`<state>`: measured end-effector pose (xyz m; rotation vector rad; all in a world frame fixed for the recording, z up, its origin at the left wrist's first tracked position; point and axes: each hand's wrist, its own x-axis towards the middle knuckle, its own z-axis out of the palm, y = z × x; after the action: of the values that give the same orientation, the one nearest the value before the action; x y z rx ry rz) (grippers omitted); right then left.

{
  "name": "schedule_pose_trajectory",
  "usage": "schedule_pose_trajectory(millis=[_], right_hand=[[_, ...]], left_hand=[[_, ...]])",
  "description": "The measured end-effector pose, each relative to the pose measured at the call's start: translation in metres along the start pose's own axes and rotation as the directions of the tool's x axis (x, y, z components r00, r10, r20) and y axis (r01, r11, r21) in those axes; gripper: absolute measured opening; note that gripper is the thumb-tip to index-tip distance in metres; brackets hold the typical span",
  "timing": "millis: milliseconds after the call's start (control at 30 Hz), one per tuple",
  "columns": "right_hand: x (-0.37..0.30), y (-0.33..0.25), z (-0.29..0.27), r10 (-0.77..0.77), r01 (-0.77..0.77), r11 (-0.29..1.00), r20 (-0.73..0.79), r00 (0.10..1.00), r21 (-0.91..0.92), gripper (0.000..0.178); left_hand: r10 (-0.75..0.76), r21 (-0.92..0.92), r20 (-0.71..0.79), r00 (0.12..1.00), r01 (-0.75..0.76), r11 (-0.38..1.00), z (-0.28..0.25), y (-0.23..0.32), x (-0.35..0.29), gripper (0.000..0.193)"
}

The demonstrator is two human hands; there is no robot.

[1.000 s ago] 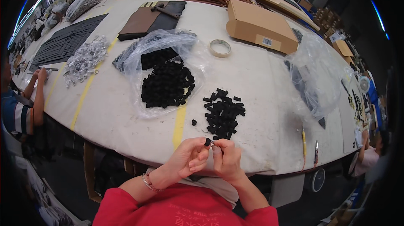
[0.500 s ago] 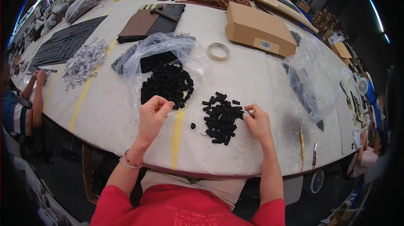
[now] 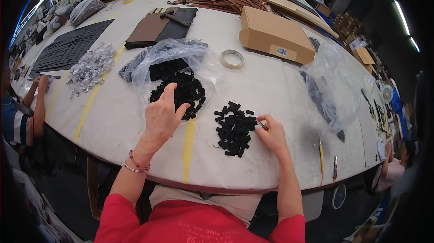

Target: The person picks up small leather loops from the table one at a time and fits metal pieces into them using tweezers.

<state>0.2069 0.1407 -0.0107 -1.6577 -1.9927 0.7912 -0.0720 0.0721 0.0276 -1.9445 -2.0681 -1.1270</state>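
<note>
My left hand is over the near edge of a pile of small black fabric loops, its thumb and forefinger spread apart. That pile lies in the mouth of a clear plastic bag. To its right, a heap of short black fabric tubes rests on the white table. My right hand is at the heap's right edge, fingers closed round a thin metal tool. Most of that tool is hidden by the fingers, so its kind is unclear.
A tape roll and a cardboard box are farther back. Clear plastic bags, a yellow-handled tool and a red-handled tool lie right. Metal clasps and black strips lie left, near another person's hands.
My left hand has gone from a pinch to spread fingers and moved slightly up and left. The lone black piece left of the heap no longer shows. My right hand has shifted slightly left.
</note>
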Motion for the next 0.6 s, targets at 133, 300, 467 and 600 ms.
schedule_pose_trajectory(millis=[133, 300, 467, 600], right_hand=[[0.005, -0.004, 0.003, -0.033, 0.034, 0.999, 0.017, 0.999, -0.039, 0.020], [0.003, -0.001, 0.012, -0.167, 0.165, 0.980, -0.005, 0.986, -0.112, 0.017], [-0.005, -0.006, 0.008, -0.244, 0.239, 0.968, -0.079, 0.966, -0.070, 0.011], [-0.024, -0.032, -0.003, -0.127, 0.121, 0.972, 0.016, 0.992, 0.204, 0.010]], left_hand=[[0.104, -0.164, 0.234, 0.967, -0.066, 0.984, -0.001, 0.011, -0.012, 0.034], [0.190, -0.326, 0.287, 0.939, -0.090, 0.941, 0.019, 0.022, -0.031, 0.021], [0.058, -0.607, 0.290, 0.955, 0.136, 0.783, 0.021, 0.047, -0.033, 0.013], [0.034, -0.698, 0.281, 0.959, 0.180, 0.693, 0.035, 0.053, -0.034, 0.018]])
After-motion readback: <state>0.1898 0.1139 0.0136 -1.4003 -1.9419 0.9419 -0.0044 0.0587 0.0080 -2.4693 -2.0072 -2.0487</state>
